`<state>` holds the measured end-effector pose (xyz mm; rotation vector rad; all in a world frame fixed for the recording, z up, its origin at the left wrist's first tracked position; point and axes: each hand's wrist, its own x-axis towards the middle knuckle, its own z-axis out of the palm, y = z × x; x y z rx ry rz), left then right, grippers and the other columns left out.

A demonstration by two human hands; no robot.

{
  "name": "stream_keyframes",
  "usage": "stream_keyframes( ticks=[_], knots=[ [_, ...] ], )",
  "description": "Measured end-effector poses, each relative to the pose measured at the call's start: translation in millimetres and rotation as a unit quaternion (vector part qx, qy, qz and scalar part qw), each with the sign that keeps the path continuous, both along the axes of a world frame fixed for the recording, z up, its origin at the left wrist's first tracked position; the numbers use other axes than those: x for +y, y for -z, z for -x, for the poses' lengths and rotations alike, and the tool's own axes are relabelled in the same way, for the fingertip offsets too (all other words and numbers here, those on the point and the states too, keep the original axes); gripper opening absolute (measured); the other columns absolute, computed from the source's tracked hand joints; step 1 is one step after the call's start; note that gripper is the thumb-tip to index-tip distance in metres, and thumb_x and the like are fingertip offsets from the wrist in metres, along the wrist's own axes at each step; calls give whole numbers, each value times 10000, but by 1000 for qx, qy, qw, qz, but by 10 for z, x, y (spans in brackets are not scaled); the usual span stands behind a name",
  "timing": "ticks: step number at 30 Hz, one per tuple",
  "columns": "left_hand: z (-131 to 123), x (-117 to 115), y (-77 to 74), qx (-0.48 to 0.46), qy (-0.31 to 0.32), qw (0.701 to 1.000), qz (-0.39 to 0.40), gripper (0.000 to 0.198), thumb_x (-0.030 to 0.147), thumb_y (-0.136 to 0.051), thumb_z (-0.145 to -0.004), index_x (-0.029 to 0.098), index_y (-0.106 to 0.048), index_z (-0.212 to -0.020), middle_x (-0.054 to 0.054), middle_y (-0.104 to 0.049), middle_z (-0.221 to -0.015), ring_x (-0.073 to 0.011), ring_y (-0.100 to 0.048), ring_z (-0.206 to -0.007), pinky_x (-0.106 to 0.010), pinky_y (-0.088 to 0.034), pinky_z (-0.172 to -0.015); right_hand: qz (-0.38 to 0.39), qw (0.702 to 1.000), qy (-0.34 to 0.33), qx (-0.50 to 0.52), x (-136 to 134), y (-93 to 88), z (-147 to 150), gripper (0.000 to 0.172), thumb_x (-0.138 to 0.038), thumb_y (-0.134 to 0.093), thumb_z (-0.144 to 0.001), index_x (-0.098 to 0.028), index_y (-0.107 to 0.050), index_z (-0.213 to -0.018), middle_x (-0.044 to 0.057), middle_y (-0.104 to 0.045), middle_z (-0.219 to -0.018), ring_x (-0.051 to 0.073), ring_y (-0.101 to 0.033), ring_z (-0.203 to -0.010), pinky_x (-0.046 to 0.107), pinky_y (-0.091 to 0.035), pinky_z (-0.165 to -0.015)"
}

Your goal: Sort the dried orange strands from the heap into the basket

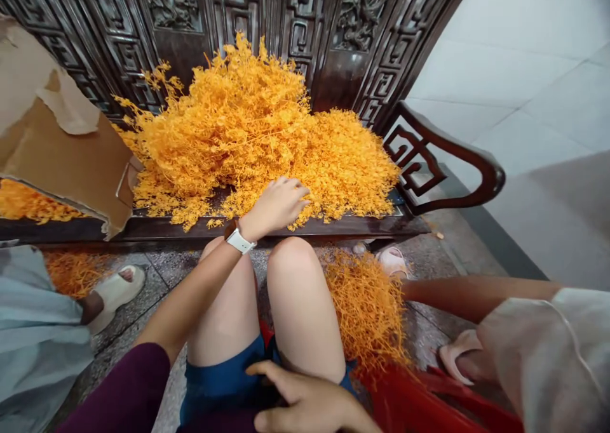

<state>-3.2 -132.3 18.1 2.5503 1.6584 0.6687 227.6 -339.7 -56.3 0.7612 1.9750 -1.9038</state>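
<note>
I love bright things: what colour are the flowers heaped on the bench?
The flowers are yellow-orange, best seen in the head view.

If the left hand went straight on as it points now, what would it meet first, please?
The left hand would probably meet the yellow flowers first, though any gap between them is hard to judge.

No readable text, label, brand, number or sign. Cardboard box [71,160]: no legible print on visible faces. White wristband [241,240]: no readable marking. Carved wooden backrest [176,46]: ornament, no legible characters.
</note>
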Motion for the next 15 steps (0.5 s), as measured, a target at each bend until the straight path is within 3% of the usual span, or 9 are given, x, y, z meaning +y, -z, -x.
stream_keyframes(
  ticks=[3,6,8,12,15],
  knots=[
    [328,152,110,13,-85,996,9,348,335,-470,-1067,157,-706,-1252,-159,-683,-1238,-319,-605,-1157,-486,-474,-1014,-48,997,-21,-57,54,240,209,724,-677,-735,-842,-206,-619,-1379,120,-684,-1302,300,-696,-1121,393,-557,-964],
    [523,99,150,18,-99,995,26,347,347,-476,-1073,145,-688,-1259,-156,-678,-1223,-318,-610,-1193,-506,-462,-1075,-51,998,-28,-15,98,218,194,473,-603,-650,-946,-204,-700,-1196,57,-746,-1050,221,-704,-912,299,-548,-769],
    [566,55,179,20,-87,995,48,383,393,-491,-1080,114,-668,-1274,-141,-661,-1255,-326,-585,-1279,-525,-427,-1137,-62,997,1,37,163,136,56,385,-512,-638,-984,-206,-703,-1207,59,-752,-1081,208,-706,-933,300,-553,-809],
    [506,144,288,104,-40,981,157,561,471,-473,-1070,-5,-629,-1323,-118,-631,-1274,-388,-544,-1378,-575,-400,-1144,4,994,57,96,321,-31,-383,450,-435,-612,-1030,-256,-624,-1443,79,-700,-1355,234,-674,-1233,389,-532,-1085],
    [389,276,337,170,38,959,226,638,508,-478,-1028,-14,-624,-1365,-89,-642,-1240,-427,-533,-1391,-583,-406,-1115,38,983,157,83,280,-194,-730,431,-452,-630,-1023,-272,-656,-1413,85,-717,-1289,246,-675,-1259,429,-564,-1072]
  ],
)
